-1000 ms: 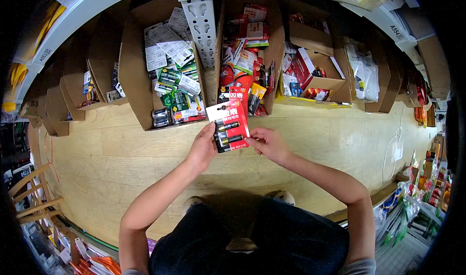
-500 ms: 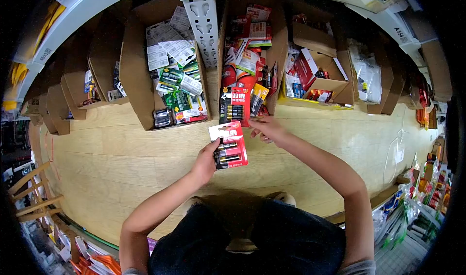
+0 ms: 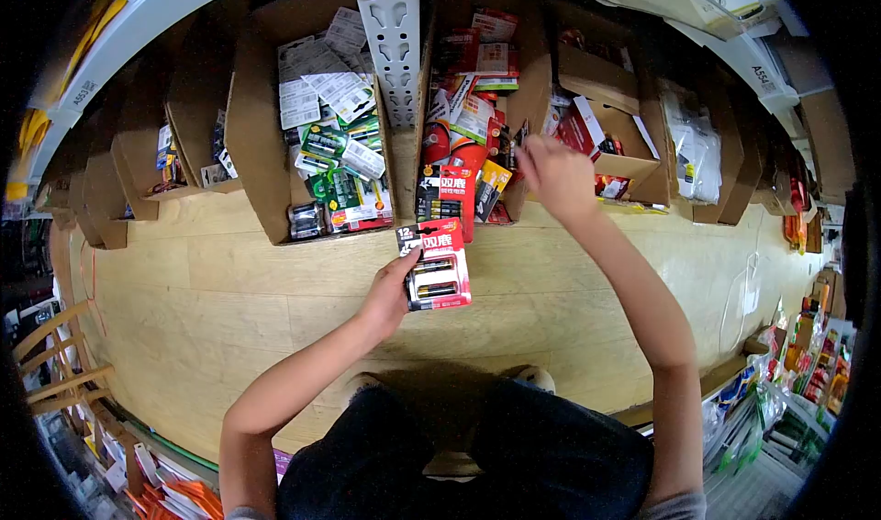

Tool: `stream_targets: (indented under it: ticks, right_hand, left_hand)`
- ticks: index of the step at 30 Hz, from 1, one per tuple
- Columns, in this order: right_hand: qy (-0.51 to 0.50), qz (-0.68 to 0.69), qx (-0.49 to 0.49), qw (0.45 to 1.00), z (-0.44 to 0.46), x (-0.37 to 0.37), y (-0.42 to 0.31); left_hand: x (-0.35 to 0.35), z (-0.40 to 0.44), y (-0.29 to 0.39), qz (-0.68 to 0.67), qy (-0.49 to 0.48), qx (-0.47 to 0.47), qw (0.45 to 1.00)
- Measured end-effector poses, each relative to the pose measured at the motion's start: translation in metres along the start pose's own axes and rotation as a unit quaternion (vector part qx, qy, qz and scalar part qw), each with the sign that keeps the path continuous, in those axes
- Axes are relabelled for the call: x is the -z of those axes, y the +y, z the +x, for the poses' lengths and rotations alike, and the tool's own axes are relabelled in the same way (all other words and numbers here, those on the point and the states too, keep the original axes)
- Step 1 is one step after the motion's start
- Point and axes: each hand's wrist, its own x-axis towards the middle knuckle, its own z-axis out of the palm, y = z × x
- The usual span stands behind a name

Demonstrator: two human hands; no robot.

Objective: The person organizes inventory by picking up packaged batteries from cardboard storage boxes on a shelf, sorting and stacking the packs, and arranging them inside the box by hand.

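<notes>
My left hand is closed on the left edge of a battery blister pack, its thumb across the front. The red, black and white card has batteries showing in its window. Just beyond it, a second red and black battery pack overlaps the front of an open cardboard box; the held card partly covers its lower end. My right hand is raised over that box's right wall, near loose packs inside. Its fingers look bent but are blurred and partly hidden, so their grip is unclear.
Left of a white perforated post, a cardboard box holds green and white battery packs. Farther right, a box contains smaller cartons. Bagged goods lie at lower right, and a wooden rack stands at left.
My right hand has moved up and right, away from the battery packs to the box's right wall. The pack in my left hand has tilted slightly and risen a little.
</notes>
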Motion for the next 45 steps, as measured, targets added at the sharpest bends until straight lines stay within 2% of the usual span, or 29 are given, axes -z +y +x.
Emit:
stream_targets:
  ticks: [1,2,5,10,12,13,16,18,20,22,23,25,26,27,29,30,31,32,34,35,38,41,43,45]
  right_hand:
    - [-0.104,-0.092,-0.072,0.988,0.007,0.002,0.002]
    - [-0.208,-0.181,-0.142,0.951,0.01,0.002,0.002]
    - [-0.197,-0.136,-0.166,0.957,0.005,-0.011,-0.011]
    - [-0.176,-0.048,-0.204,0.962,0.009,-0.023,-0.005]
    - [-0.253,-0.083,-0.195,0.944,0.007,-0.021,-0.006]
    - [-0.254,-0.082,-0.194,0.944,0.004,-0.023,-0.004]
    - [-0.216,-0.084,-0.152,0.961,0.0,-0.02,-0.003]
    - [-0.152,-0.095,-0.139,0.974,0.005,-0.001,-0.005]
    - [-0.029,-0.058,-0.096,0.993,0.012,0.022,-0.004]
    - [0.02,-0.041,-0.034,0.998,0.023,0.046,-0.004]
    - [0.019,-0.04,-0.034,0.998,0.028,0.055,-0.007]
    - [0.102,0.103,-0.033,0.989,0.036,0.071,-0.014]
    - [0.057,0.189,-0.08,0.977,0.038,0.079,-0.018]
    - [0.058,0.189,-0.081,0.977,0.037,0.077,-0.022]
    - [-0.03,0.334,-0.044,0.941,0.034,0.072,-0.031]
    - [-0.134,0.359,-0.061,0.922,0.03,0.07,-0.039]
    - [-0.26,0.319,-0.057,0.91,0.031,0.072,-0.05]
    - [-0.293,0.343,0.002,0.892,0.025,0.059,-0.053]
    - [-0.315,0.331,0.054,0.888,0.016,0.039,-0.064]
    - [-0.354,0.337,0.037,0.871,0.015,0.033,-0.07]
    - [-0.343,0.369,0.041,0.863,0.004,0.007,-0.07]
    - [-0.355,0.307,0.083,0.879,0.001,-0.004,-0.067]
    - [-0.368,0.214,0.094,0.9,-0.002,-0.006,-0.068]
    - [-0.372,0.206,0.088,0.901,-0.008,-0.01,-0.068]
  left_hand:
    - [-0.002,0.0,0.001,-0.004,0.0,0.0,1.0]
    - [-0.002,0.001,0.0,-0.013,-0.008,-0.006,1.0]
    - [-0.014,-0.003,0.007,-0.05,-0.001,-0.01,0.999]
    - [-0.022,-0.011,0.012,-0.033,0.003,0.015,0.999]
    - [-0.026,-0.014,0.015,-0.031,0.0,0.005,1.0]
    - [-0.027,-0.014,0.016,-0.028,-0.004,-0.001,1.0]
    - [-0.026,-0.013,0.015,-0.03,-0.021,-0.008,0.999]
    - [-0.026,-0.012,0.016,-0.028,-0.026,-0.009,0.999]
    - [-0.024,-0.011,0.016,-0.028,-0.039,-0.001,0.999]
    - [-0.021,-0.008,0.015,-0.017,-0.025,0.0,1.0]
    - [-0.021,-0.007,0.015,-0.004,-0.013,0.002,1.0]
    - [-0.023,-0.008,0.017,-0.008,-0.023,-0.003,1.0]
    - [-0.023,-0.008,0.018,-0.003,-0.025,0.002,1.0]
    - [-0.023,-0.008,0.019,0.002,-0.027,0.006,1.0]
    - [-0.023,-0.007,0.018,0.002,-0.037,0.011,0.999]
    - [-0.022,-0.006,0.018,0.0,-0.046,0.016,0.999]
    - [-0.018,-0.003,0.014,0.002,-0.047,0.017,0.999]
    - [-0.011,0.002,0.01,-0.026,-0.084,0.031,0.996]
    - [-0.014,-0.002,0.011,-0.055,-0.134,0.053,0.988]
    - [-0.022,-0.01,0.016,-0.024,-0.118,0.046,0.992]
    - [-0.028,-0.014,0.015,-0.013,-0.082,0.038,0.996]
    - [-0.026,-0.013,0.011,-0.038,-0.12,0.042,0.991]
    - [-0.028,-0.013,0.007,0.035,-0.096,0.04,0.994]
    - [-0.022,-0.014,0.005,0.058,-0.112,0.063,0.99]
